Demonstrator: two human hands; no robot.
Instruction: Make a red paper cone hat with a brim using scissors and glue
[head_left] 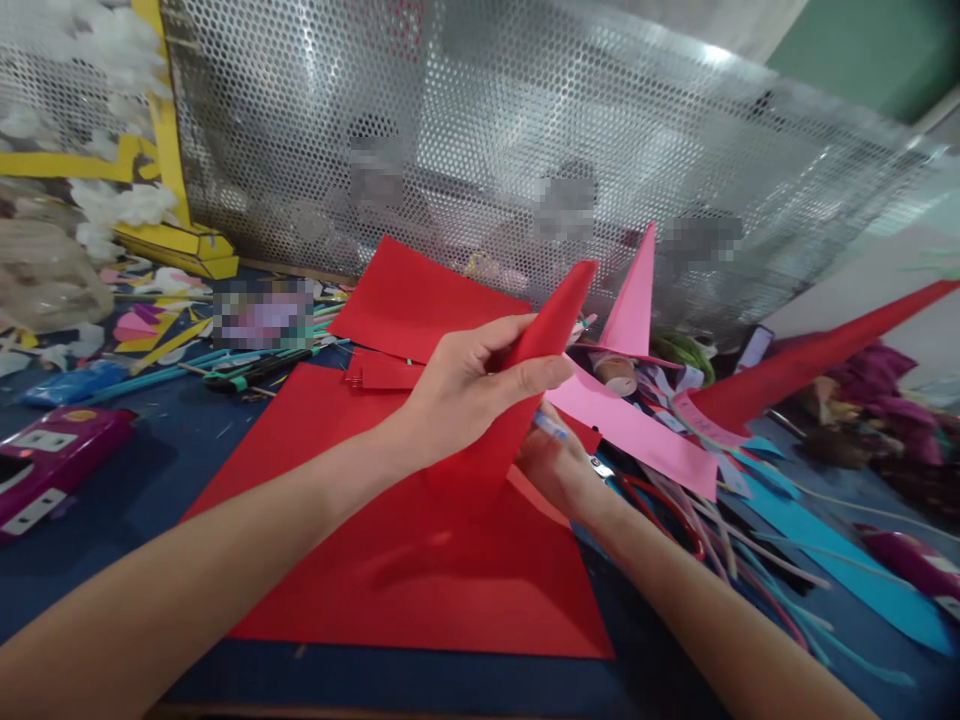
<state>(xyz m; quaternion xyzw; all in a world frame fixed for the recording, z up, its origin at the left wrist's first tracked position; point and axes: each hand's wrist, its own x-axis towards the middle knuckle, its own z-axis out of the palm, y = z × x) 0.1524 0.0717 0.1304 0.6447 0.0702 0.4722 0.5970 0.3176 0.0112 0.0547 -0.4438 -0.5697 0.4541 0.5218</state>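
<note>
A rolled red paper cone (480, 460) leans up to the right, and my left hand (465, 390) is closed around its upper part with the thumb across the front. Low on the cone's right side is my right hand (562, 470), its fingers closed on a slim blue-and-white pen (550, 426). Blur and the cone hide its tip, so I cannot tell whether it touches the paper. Beneath both hands lies a large flat red paper sheet (300, 560). Another red sheet (420, 295) and a small red folded piece (382, 370) are behind them.
A pink paper cone (634, 310), a pink strip (637, 425) and a second red cone (817, 350) stand or lie right. Blue paper (847, 560) and pipe cleaners crowd there. At left are a purple device (67, 455) and paper scraps. A perforated metal screen (480, 120) closes the back.
</note>
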